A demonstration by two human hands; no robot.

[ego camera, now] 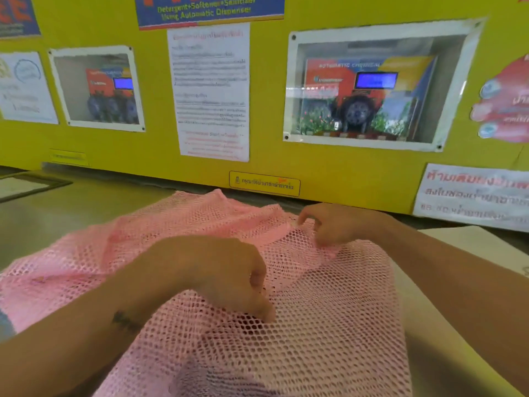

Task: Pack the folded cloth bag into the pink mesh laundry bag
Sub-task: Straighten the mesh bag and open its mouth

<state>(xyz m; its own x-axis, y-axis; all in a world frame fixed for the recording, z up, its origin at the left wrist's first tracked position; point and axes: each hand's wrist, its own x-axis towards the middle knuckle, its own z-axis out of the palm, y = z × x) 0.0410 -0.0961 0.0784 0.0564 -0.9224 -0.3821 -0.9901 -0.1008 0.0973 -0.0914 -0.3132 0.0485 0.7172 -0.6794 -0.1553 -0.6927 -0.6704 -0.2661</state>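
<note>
Head view. A pink open-weave mesh laundry bag (329, 310) lies spread flat over the grey table (57, 213), filling the lower centre and lower left of the frame. The left hand (226, 279), at centre, has its fingers (262, 308) curled and pinched shut on a fold of the mesh. The right hand (337, 224), right of centre and nearer the wall, also pinches the mesh, apparently at a hemmed edge, with thumb and forefinger closed on it.

The folded cloth bag cannot be clearly found. A pale flat thing at the right edge (463, 247) might be it, and a darker patch under the mesh at bottom centre could be something already inside. Cannot tell which.

Step in hand, as a judgement: finding and opening the bag's mouth. To do it well, pinch only one layer per hand, pull the layers apart and lift the top hem so the opening stays wide. Mesh snags on fingertips, so spread rather than tug.

Writing: the blue sign at top centre (209, 10) reads "Detergent+Softener+Sanitizer Using Automatic Dispenser". The white paper notice (210, 90) is Thai text, with "Start" legible low down. The windowed dispenser panel (369, 87) shows what looks like "AUTOMATIC CHEMICAL", blurred. The small yellow sticker (264, 183) and the red-lettered white sign at lower right (475, 196) are in Thai.
</note>
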